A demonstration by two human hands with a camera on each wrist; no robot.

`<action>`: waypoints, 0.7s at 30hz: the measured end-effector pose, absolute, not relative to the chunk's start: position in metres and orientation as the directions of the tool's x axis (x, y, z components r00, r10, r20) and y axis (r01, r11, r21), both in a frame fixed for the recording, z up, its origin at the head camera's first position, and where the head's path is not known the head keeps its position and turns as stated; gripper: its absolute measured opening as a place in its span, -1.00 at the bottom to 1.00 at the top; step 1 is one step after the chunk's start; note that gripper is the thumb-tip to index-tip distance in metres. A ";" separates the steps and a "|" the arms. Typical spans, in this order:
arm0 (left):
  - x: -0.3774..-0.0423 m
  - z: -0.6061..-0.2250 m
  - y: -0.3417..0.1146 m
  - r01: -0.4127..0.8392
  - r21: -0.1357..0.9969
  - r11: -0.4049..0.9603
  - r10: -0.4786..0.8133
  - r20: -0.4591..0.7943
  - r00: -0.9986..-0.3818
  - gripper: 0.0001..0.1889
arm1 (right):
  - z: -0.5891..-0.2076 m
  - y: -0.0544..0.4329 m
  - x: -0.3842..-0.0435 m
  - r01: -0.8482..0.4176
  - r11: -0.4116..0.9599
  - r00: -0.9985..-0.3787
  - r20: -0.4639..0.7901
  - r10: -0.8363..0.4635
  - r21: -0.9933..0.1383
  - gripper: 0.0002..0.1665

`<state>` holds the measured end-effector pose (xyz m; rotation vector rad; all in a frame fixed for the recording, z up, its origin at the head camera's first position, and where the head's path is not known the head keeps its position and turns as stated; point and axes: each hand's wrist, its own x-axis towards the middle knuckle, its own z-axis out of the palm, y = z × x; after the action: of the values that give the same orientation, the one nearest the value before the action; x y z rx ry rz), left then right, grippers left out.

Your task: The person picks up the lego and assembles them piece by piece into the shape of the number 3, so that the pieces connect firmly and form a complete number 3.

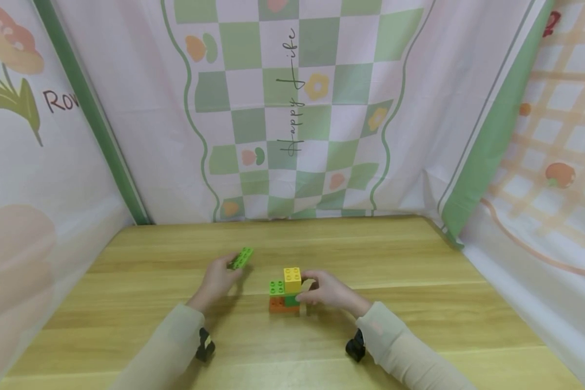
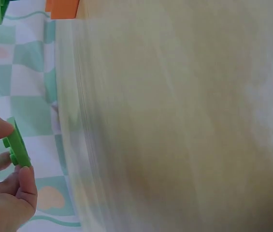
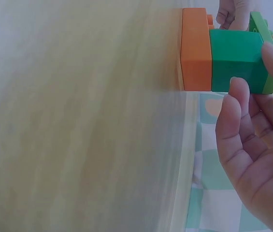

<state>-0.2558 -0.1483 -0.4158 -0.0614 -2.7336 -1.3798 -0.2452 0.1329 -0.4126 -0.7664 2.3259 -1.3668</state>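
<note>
My left hand pinches a light green toy building plate with studs, held up tilted left of the stack. Between thumb and fingertips, the same plate shows edge-on in the left wrist view. A small stack of toy bricks stands on the table: an orange brick at the bottom, a dark green brick on it, then another light green plate, and a yellow brick on top. My right hand holds the stack from the right, its thumb and fingers around the dark green brick and upper plate.
The wooden table runs back to a curtain with a green check pattern. More printed cloth hangs at both sides. A black wrist camera sits at my left cuff, and another black camera at my right.
</note>
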 end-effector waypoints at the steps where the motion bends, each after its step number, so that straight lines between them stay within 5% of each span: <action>1: -0.256 -0.415 -0.148 0.071 0.806 0.588 0.000 0.088 -0.996 -0.45 | -0.413 0.133 -0.245 -0.279 0.393 -0.799 -0.015 -0.601 -0.876 -0.50; 21: -0.247 -0.410 -0.142 0.255 0.819 0.514 0.147 0.209 -0.967 -0.47 | -0.412 0.133 -0.244 -0.281 0.388 -0.797 -0.011 -0.603 -0.878 -0.50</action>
<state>-0.2475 -0.1423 -0.4102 -0.3508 -2.6341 -1.4535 -0.2444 0.1327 -0.4122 -0.7711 2.3227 -1.3731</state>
